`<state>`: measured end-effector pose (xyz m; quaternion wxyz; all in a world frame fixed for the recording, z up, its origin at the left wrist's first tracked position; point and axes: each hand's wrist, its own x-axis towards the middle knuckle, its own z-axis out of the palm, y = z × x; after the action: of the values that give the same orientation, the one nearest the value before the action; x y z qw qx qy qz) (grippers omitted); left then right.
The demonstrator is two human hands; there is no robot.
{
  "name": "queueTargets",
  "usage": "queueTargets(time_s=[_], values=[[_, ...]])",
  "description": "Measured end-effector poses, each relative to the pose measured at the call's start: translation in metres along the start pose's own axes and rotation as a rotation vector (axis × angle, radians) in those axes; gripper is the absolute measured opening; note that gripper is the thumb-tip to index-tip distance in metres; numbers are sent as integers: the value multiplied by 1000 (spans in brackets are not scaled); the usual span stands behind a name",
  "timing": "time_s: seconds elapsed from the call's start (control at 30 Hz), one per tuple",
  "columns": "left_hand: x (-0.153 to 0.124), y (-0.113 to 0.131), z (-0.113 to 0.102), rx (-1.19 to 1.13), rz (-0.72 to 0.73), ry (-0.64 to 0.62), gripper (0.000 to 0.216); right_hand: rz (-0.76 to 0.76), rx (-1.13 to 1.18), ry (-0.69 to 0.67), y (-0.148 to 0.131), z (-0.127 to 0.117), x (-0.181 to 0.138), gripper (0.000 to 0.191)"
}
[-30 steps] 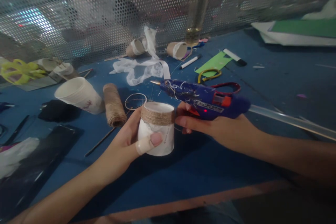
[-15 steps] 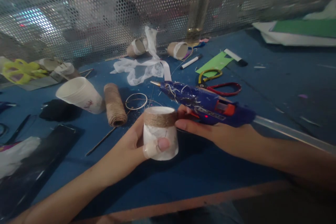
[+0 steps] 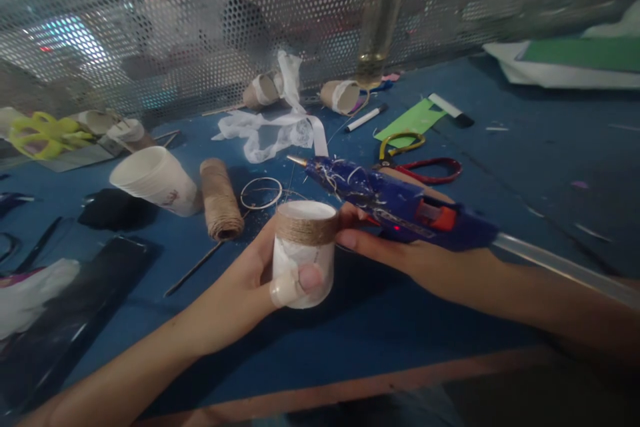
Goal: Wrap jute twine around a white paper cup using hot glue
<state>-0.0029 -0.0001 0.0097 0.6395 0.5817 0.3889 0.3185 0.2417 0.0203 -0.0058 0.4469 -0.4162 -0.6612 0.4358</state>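
Note:
A white paper cup (image 3: 320, 263), upside down or not I cannot tell, has brown twine wound in a band around its upper part. My left hand (image 3: 265, 270) is wrapped round it from the left, the thumb, with tape on it, pressed on its front. In my right hand (image 3: 390, 247) is a blue glue gun (image 3: 370, 190), its nozzle pointing left above and behind the cup. A clear glue stick (image 3: 560, 263) sticks out of its back. The right thumb and fingertips touch the twine band's right side. A twine spool (image 3: 220, 200) lies left of the cup.
Behind the spool leans a stack of white cups (image 3: 155, 177). Scissors (image 3: 420, 157), green paper (image 3: 413, 121), a marker (image 3: 366, 118) and white lace (image 3: 260, 133) lie farther back. A bottle (image 3: 383, 20) stands by the perforated metal screen (image 3: 200, 20). A black pouch (image 3: 95, 300) lies at left.
The cup has tilted slightly, its base shifting a little left. The glue gun's rear has dipped slightly to the lower right. Both hands keep their holds.

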Motion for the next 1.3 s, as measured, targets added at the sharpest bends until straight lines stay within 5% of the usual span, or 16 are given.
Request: queueTargets(time_s=[0.37,0.57,0.97,1.3], values=[[0,-3,-1,-88,-72,95,68,-106,59,-62,-3,-1,4,17],[2,7,5,-153,-122,255,67,-121,-30,-56,-4,-4,5,15],[1,4,10,-140,-187,228,79,-125,-56,-67,-15,-4,3,13],[-3,0,-8,-207,-73,283,62,-223,-304,-28,-15,-17,0,25]])
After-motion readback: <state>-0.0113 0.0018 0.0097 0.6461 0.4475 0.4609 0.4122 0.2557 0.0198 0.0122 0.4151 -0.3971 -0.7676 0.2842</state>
